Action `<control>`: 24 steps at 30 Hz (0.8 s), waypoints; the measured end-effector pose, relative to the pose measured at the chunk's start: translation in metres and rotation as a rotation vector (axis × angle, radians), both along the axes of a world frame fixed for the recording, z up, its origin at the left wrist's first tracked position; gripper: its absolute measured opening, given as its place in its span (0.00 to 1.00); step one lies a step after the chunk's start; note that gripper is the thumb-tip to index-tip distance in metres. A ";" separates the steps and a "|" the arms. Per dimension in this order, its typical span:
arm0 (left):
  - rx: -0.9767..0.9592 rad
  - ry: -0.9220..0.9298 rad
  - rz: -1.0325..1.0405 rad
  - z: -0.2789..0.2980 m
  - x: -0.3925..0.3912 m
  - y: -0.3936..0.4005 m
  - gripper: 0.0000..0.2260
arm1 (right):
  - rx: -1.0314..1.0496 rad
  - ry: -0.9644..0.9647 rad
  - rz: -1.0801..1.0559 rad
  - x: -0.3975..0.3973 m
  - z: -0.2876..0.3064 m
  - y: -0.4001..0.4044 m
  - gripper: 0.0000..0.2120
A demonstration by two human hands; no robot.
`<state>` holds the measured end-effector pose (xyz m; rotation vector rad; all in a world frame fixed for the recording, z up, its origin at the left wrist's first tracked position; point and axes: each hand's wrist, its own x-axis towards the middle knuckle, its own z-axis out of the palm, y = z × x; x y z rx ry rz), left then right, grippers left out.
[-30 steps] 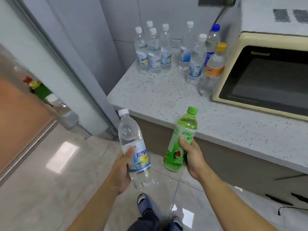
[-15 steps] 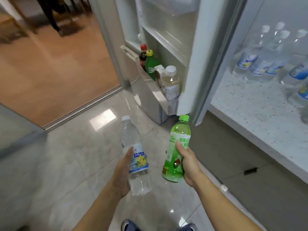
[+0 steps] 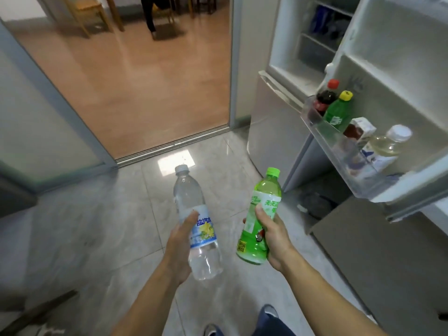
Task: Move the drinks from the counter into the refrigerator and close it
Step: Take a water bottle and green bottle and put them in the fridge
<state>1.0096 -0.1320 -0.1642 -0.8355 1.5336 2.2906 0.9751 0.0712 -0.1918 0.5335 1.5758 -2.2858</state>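
Observation:
My left hand (image 3: 179, 248) grips a clear water bottle (image 3: 194, 214) with a white cap and a blue-and-yellow label. A green drink bottle (image 3: 260, 221) with a green cap is held upright in my right hand (image 3: 274, 236). Both bottles are over the tiled floor, in front of the open refrigerator (image 3: 303, 59). Its open door (image 3: 397, 76) stands at the right, and the door shelf (image 3: 339, 151) holds a dark cola bottle (image 3: 323, 98), a green bottle with a yellow cap (image 3: 337, 110), a small carton (image 3: 361, 129) and a pale bottle with a white cap (image 3: 388, 146).
A doorway with a sliding track (image 3: 169, 144) opens to a room with a wooden floor, chairs (image 3: 84, 13) and a person's legs (image 3: 150, 15) at the back. A grey cabinet side (image 3: 378, 258) stands at the lower right. My shoes (image 3: 269, 311) show at the bottom.
The view has swung left from the counter to the fridge. The counter and its bottles have left the frame. Both hands keep hold of their bottles and are nearer the open door.

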 end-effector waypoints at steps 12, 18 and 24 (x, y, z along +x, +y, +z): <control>-0.050 0.021 0.055 -0.003 -0.110 -0.086 0.27 | -0.015 -0.045 0.072 -0.144 -0.020 -0.104 0.33; -0.096 0.010 0.020 0.010 -0.214 -0.110 0.25 | -0.072 -0.067 0.059 -0.247 -0.011 -0.126 0.30; -0.103 0.057 -0.056 0.018 -0.317 -0.113 0.24 | -0.046 -0.041 -0.021 -0.336 -0.004 -0.118 0.17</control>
